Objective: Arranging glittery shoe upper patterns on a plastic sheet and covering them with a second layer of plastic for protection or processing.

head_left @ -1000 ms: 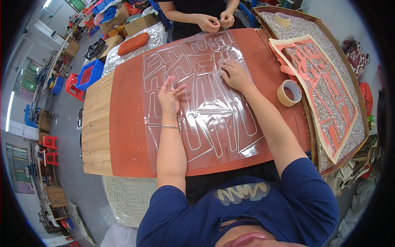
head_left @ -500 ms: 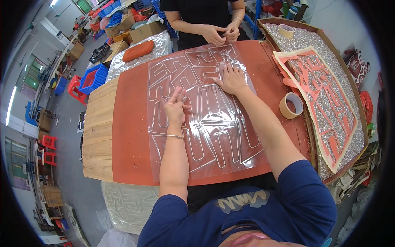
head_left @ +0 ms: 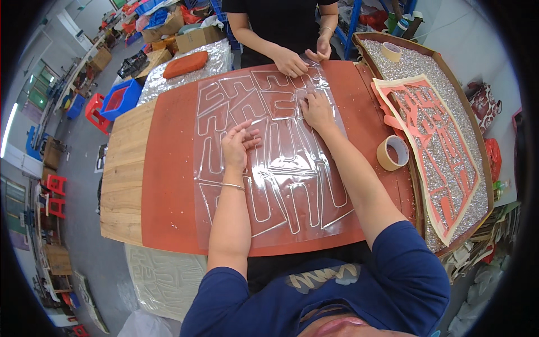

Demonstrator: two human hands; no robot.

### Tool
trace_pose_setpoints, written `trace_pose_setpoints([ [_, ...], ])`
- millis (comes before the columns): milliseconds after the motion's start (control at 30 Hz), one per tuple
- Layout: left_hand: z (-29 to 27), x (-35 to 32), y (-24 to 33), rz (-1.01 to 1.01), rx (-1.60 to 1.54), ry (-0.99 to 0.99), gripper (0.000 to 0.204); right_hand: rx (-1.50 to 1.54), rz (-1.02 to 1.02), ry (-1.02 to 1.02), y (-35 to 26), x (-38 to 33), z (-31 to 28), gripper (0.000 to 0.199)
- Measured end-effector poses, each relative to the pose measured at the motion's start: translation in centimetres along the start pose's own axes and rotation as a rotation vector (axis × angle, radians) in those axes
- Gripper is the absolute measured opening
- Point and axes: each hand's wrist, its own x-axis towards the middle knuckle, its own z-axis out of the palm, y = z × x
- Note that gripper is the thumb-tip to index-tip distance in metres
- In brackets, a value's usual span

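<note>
A clear plastic sheet point(head_left: 283, 209) with raised white outlines of letter-like shapes lies over a red-brown board point(head_left: 171, 185). My left hand point(head_left: 238, 146) hovers at or just over the sheet's left half, palm turned inward, fingers loosely apart and holding nothing. Toward the sheet's far right, my right hand point(head_left: 318, 111) rests on the plastic with its fingers bent and tips down; I see nothing in it. Across the table, another person's hands point(head_left: 293, 62) are at the sheet's far edge, one laid on it, the other raised beside it.
Right of the sheet stands a tape roll point(head_left: 392, 153). Beyond it, a tray of glittery bits point(head_left: 471, 123) holds a cream-framed coral cut-out panel point(head_left: 437, 185) and another tape roll point(head_left: 391, 52). Bare wood point(head_left: 126, 180) forms the table's left end. A blue crate point(head_left: 122, 100) is at far left.
My right hand's fingers went from spread flat to bent on the sheet. My left hand's fingers have loosened slightly. The other person's hands have moved apart. The whole view has shifted a little.
</note>
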Motion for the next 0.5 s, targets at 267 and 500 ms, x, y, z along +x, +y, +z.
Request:
trace_pose_setpoints([
  [267,-0.1,0.0,0.0,-0.031,0.082,0.01,0.023,-0.142,0.008,-0.093,-0.8,0.9,-0.1,0.017],
  [500,0.2,0.0,-0.1,-0.015,0.086,-0.007,0.019,-0.361,-0.115,-0.148,-1.2,3.2,0.2,0.011],
])
